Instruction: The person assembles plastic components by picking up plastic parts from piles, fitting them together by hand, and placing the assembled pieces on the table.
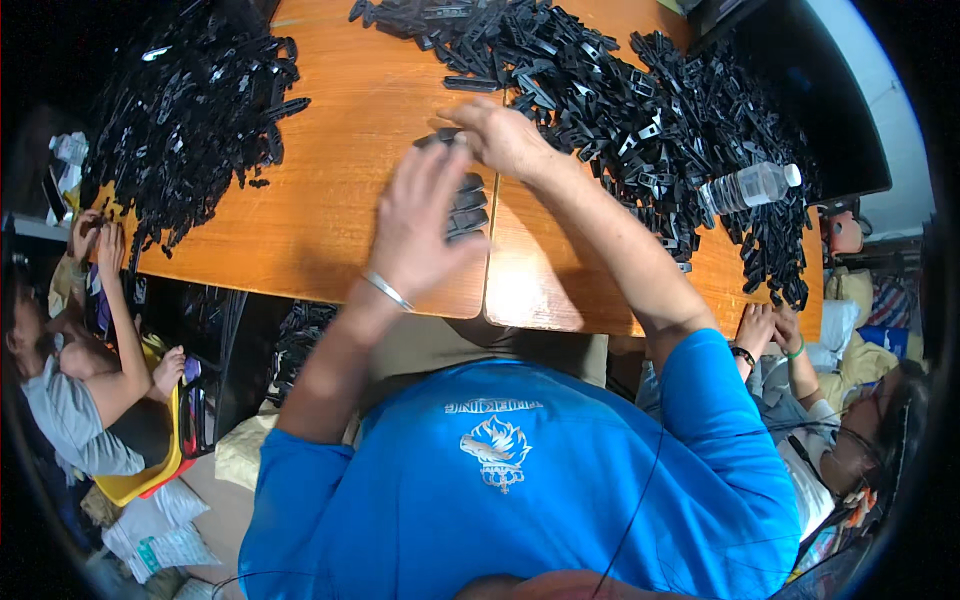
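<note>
On the orange-brown wooden table, a short row of black plastic pieces lies side by side in front of me. My left hand, with a silver bangle at its wrist, hovers at the row's left side. It is smeared by motion, but its fingers are stretched out and nothing shows in them. At the far end of the row, my right hand has its fingers and thumb closed about a black plastic piece. My left fingers partly hide that piece and some of the row.
Large heaps of similar black pieces cover the far right and the left of the table. A clear plastic bottle lies on the right heap. People work at both sides; a hand rests at the right edge. A seam divides the tabletop.
</note>
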The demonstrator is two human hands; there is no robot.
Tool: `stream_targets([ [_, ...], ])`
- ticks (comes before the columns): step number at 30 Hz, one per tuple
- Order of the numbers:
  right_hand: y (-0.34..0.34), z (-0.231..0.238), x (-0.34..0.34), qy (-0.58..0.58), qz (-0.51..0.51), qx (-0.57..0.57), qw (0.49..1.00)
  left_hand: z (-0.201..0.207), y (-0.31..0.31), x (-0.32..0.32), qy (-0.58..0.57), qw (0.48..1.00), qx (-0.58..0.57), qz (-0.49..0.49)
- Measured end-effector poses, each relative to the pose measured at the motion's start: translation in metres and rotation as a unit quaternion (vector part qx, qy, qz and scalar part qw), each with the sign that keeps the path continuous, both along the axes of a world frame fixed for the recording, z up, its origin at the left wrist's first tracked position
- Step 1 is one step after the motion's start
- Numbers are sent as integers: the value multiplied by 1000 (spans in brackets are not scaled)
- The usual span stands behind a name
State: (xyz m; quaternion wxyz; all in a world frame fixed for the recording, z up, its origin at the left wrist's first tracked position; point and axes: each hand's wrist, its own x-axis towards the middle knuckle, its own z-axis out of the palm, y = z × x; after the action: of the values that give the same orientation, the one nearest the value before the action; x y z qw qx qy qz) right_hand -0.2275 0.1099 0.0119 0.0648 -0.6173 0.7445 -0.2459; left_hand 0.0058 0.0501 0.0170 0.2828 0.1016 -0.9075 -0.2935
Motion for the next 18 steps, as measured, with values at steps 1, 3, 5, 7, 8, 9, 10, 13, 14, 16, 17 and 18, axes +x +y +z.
stream_targets([
  [1,5,-3,7,1,3,-17,1000,7,29,1,-50,999,-20,10],
  [3,14,-7,24,-20,1,-48,999,8,43,9,-98,994,-39,26],
  [5,12,-10,39,-20,-10,-49,999,-3,41,18,-108,989,-67,70],
  [7,9,-14,57,-27,-42,-77,996,-4,38,33,-112,989,-71,67],
  [8,9,-15,69,-24,-49,-68,996,-5,34,42,-117,988,-77,66],
  [9,5,-16,85,-20,-58,-69,996,-4,31,54,-127,985,-90,73],
  [10,0,-18,100,-16,-70,-68,995,-7,26,67,-127,985,-92,67],
  [13,-24,-29,157,-50,-43,-100,993,-13,15,121,-85,985,-111,103],
  [14,-32,-27,183,-56,-23,-105,993,-10,13,145,-70,983,-125,112],
  [16,-39,-28,233,-77,20,-99,992,-5,8,188,-118,975,-105,157],
  [17,-41,-29,254,-88,75,-100,988,-14,5,216,-108,971,-129,170],
  [18,-41,-29,273,-96,132,-101,981,-25,4,245,-97,966,-152,185],
])
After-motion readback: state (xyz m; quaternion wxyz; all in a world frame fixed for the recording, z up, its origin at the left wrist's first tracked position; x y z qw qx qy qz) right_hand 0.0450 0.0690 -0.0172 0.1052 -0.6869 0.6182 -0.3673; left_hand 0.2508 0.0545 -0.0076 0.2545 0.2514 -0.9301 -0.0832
